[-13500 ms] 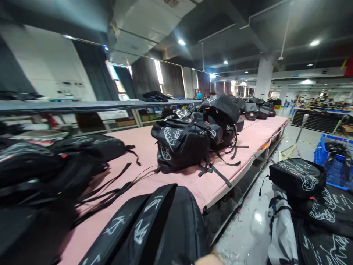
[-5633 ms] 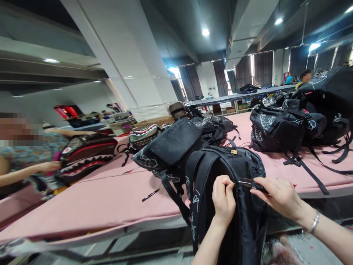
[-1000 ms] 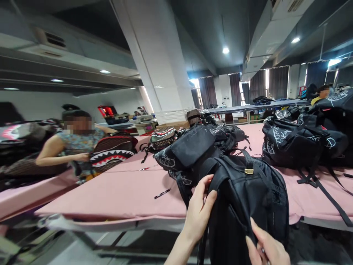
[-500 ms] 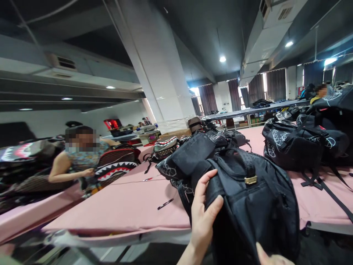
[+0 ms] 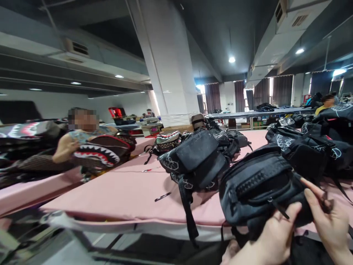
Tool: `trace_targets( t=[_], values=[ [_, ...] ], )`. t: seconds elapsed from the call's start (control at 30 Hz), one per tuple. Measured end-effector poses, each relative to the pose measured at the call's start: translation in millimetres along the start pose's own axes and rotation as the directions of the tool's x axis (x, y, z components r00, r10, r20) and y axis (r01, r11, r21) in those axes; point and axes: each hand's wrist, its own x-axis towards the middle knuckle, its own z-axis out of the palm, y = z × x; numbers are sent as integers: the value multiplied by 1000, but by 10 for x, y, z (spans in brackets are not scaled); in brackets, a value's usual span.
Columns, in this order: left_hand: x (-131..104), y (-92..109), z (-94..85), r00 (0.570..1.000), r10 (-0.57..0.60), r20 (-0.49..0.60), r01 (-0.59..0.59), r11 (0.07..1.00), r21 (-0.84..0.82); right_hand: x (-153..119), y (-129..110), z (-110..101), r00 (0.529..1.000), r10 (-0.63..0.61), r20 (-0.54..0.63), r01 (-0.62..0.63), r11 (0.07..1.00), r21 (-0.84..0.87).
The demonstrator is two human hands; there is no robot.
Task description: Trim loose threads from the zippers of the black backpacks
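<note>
Left hand: the left hand (image 5: 271, 235) rises from the bottom edge, thumb up and fingers curled against the lower front of the black nylon backpack with a zipped front pocket (image 5: 261, 187); it grips the fabric rather than pinching any small part.
Right hand: the right hand (image 5: 329, 217) is at the bag's right end, forefinger stretched along the side; the thumb and another finger seem to nip a small dark piece, perhaps a zip pull or strap end, but blur keeps me from telling which.
Backpack: it lies on its back at the near edge of the pink padded worktable (image 5: 118, 191), front pocket facing up and towards the camera, partly overhanging the edge and carried by both hands.
Doing it well: in my judgement the left hand should bear the weight from below, so the right is free to work the small part without dragging the bag off the edge; keeping the loose straps out of the zip line would help.
Nearby: a black backpack with white scribble print (image 5: 193, 158) rests just behind, a strap trailing over the table edge; more printed bags (image 5: 317, 147) are piled to the right.
Further off: a person in a patterned top (image 5: 78, 138) handles a shark-mouth backpack (image 5: 99, 152) at the left table.
</note>
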Motion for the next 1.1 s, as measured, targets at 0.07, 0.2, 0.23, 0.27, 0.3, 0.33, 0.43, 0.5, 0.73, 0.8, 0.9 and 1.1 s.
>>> trace_targets(
  t=[0.07, 0.2, 0.23, 0.27, 0.3, 0.33, 0.43, 0.5, 0.73, 0.8, 0.9, 1.1],
  values=[
    [29, -35, 78, 994, 46, 96, -50, 998, 43, -21, 58, -12, 997, -69, 35, 71, 997, -34],
    [104, -27, 107, 979, 76, 188, -72, 997, -30, 14, 177, -61, 974, -225, 41, 228, 969, -99],
    [110, -19, 112, 976, 81, 200, -75, 997, -36, 39, 200, -66, 961, -271, 47, 275, 956, -106],
    [106, -8, 119, 977, 72, 202, -68, 997, -25, 66, 221, -65, 949, -310, 49, 314, 943, -109],
    [90, 6, 129, 980, 52, 194, -53, 999, -3, 96, 239, -58, 938, -343, 47, 346, 931, -115],
    [63, 23, 138, 984, 24, 177, -29, 999, 25, 128, 255, -45, 928, -370, 41, 373, 920, -125],
    [-68, 89, 104, 995, 12, 98, -20, 996, 87, 228, 306, 17, 912, -410, 22, 408, 899, -159],
    [-161, 127, -15, 995, 103, 4, -103, 993, 65, 298, 352, 60, 918, -396, -9, 390, 908, -154],
    [-261, -165, -616, 857, -183, -481, 153, 983, -102, 445, 485, 121, 949, -281, -143, 257, 952, -165],
    [-293, -418, -642, 768, -409, -493, 308, 910, -277, 435, 476, 104, 948, -288, -138, 260, 947, -188],
    [-432, -858, -562, 649, -621, -440, 421, 774, -472, 408, 479, 41, 942, -303, -143, 265, 935, -237],
    [-803, -1515, -377, 744, -562, -361, 514, 827, -230, 466, 811, -181, 972, -175, -157, 118, 940, -321]
  ],
)
